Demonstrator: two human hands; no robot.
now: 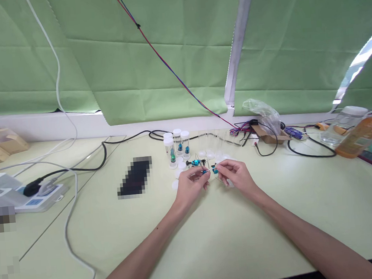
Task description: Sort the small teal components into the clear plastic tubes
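Observation:
My left hand (194,182) and my right hand (234,174) are close together over the table, fingers pinched. A thin, pale, rod-like piece (212,168) spans the short gap between their fingertips, and both hands grip it. A small blue part shows at the left fingertips, too small to name. Just below the right fingertips is another small blue part (215,170). Beyond the hands lie small blue and black parts (196,162). Clear tubes with white caps (170,151) stand behind them, with blue or green pieces inside. Loose white caps (179,171) lie by my left hand.
Several clear tubes (218,141) stand at the back. A blurred-out dark object (135,177) lies left of the hands. A power strip (44,197) with cables is at far left. To the right are a cardboard box (270,136), wires and an orange bottle (361,135).

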